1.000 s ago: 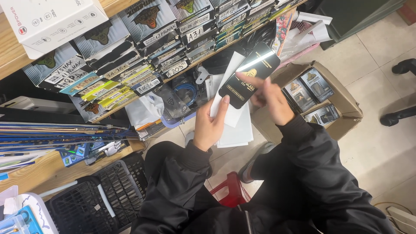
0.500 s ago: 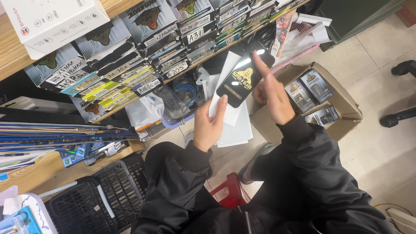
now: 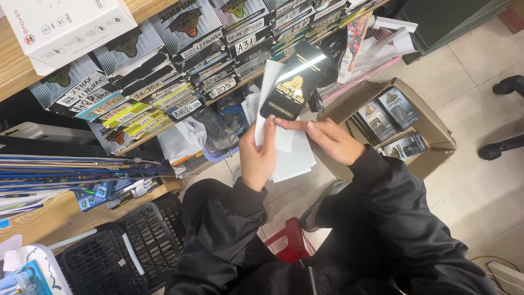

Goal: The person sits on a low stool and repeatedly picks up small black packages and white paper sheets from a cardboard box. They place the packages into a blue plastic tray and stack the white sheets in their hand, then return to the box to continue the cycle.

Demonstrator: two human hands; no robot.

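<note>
The glossy black packet sits raised before the shelf of boxes, pinched with white sheets by the left hand, fingers closed. The right hand steadies its lower edge, fingers narrow. Slick sheets could slip from that pinch.

Flat black package held before shelved black-and-grey labelled packages.

bright, even indoor light | glare on black packet (white streak) | sharp focus
</note>
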